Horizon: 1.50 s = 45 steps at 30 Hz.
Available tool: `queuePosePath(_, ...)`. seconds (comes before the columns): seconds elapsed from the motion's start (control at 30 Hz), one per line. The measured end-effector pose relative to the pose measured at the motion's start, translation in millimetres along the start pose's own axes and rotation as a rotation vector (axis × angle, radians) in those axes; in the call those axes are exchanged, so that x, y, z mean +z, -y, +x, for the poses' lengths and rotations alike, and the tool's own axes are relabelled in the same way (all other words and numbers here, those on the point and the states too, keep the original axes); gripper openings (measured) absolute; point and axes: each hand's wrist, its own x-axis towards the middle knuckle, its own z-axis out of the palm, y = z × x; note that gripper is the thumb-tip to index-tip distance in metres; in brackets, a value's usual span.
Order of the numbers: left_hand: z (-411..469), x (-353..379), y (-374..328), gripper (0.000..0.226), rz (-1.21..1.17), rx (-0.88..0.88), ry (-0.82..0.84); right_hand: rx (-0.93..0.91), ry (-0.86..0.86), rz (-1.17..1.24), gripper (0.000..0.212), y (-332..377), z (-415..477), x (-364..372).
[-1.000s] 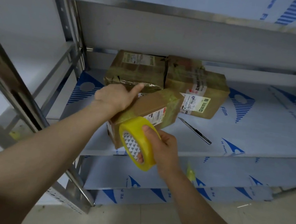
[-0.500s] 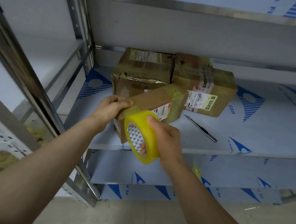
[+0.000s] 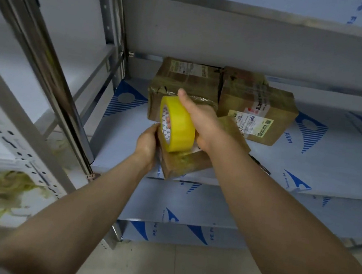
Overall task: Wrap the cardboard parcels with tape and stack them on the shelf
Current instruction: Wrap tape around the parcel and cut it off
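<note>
Both bare forearms reach up and forward from the bottom of the view and meet at the front edge of the shelf (image 3: 309, 167). The right hand (image 3: 202, 126) grasps a yellow tape roll (image 3: 178, 125): its fingers (image 3: 167, 123) are hooked through the core and the thumb lies straight along the top of the roll, pointing away toward the back of the shelf. The roll stands on edge on top of the parcel (image 3: 183, 163), its open core facing left, so its axis runs about level from left to right. The left hand (image 3: 148, 145) comes in lower, wrist bent, with its fingers curled round the parcel's near left end, just beside the roll; the fingertips are hidden behind the box. The parcel is a brown cardboard box lying flat on the shelf at its front edge, with its long axis slanting from near left to far right and its near corner jutting slightly past the edge. Behind it, near the back of the same shelf, two more taped parcels sit side by side, a left box (image 3: 183, 79) and a right box (image 3: 257, 107) with a white label. Pale tape scraps (image 3: 5, 189) lie on the neighbouring shelf unit at the left.
</note>
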Motion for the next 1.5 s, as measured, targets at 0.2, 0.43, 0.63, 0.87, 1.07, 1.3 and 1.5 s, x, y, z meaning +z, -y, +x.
queuePosePath(0.2, 17.9, -1.2, 18.8, 0.031, 0.203, 0.173, -0.113, -0.073, -0.038, -0.128, 0.045, -19.6, 19.7, 10.5)
queuePosePath(0.43, 17.1, 1.9, 20.1, 0.023, 0.370, 0.290, -0.154, -0.095, -0.054, -0.214, 0.072, -27.8, -0.5, -3.6)
queuePosePath(0.63, 22.7, 1.6, 20.0, 0.034, 0.514, 0.334, -0.184, -0.087, -0.008, -0.099, 0.026, -21.4, -51.6, -48.8)
queuePosePath(0.87, 25.2, 4.0, 20.6, 0.034, 0.566, 0.347, -0.223, -0.078, 0.020, -0.048, 0.029, -81.4, -100.4, -70.2)
queuePosePath(1.07, 25.7, 1.6, 21.7, 0.033, 0.539, 0.356, -0.215, 0.008, -0.118, 0.003, 0.031, -140.4, -98.4, -59.9)
queuePosePath(1.3, 31.9, 5.4, 1.7, 0.037, 0.829, 0.335, -0.231, -0.004, -0.157, 0.025, 0.052, -160.2, -77.7, -49.6)
queuePosePath(1.5, 33.2, 49.7, 0.7, 0.075, 1.823, 0.480, -0.085, 0.019, -0.183, 0.040, 0.056, -165.5, -62.8, -45.0)
